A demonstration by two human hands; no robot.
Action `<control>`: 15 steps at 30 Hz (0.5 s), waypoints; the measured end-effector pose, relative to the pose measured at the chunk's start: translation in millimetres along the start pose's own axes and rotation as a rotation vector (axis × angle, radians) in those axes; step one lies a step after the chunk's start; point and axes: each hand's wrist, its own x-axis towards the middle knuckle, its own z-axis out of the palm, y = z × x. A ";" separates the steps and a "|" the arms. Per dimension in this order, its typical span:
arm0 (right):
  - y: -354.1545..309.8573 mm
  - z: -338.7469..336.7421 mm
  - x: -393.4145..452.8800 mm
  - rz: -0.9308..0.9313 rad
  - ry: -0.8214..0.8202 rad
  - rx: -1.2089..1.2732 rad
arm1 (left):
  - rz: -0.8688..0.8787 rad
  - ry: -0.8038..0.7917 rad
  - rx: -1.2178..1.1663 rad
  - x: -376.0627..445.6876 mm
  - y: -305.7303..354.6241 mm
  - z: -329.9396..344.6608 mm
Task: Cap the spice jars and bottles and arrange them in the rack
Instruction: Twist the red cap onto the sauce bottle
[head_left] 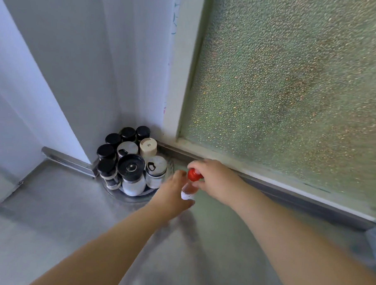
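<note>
A small clear bottle with a white label and a red cap stands just right of the round rack in the corner. My left hand wraps around the bottle's body from the left. My right hand pinches the red cap from the right. The rack holds several capped jars: black-lidded ones at the back and left, a large black-topped jar in front, a silver-lidded shaker and a cream-capped jar.
The steel counter runs to a white wall on the left and a frosted window with a metal sill on the right. The rack sits tight in that corner.
</note>
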 end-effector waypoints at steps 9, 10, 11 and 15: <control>17.7 -10.3 -38.9 0.055 0.068 0.104 | 0.051 0.086 -0.179 0.3 1.7 25.3; 18.8 -20.8 -48.1 0.071 0.085 0.148 | 0.103 0.091 -0.180 -5.4 7.0 20.4; 19.5 -33.0 -57.9 0.083 0.097 0.192 | 0.169 0.102 -0.171 -12.0 13.7 13.0; 17.7 -80.3 -103.4 0.045 0.128 0.289 | 0.423 0.158 -0.079 -37.9 46.3 -27.0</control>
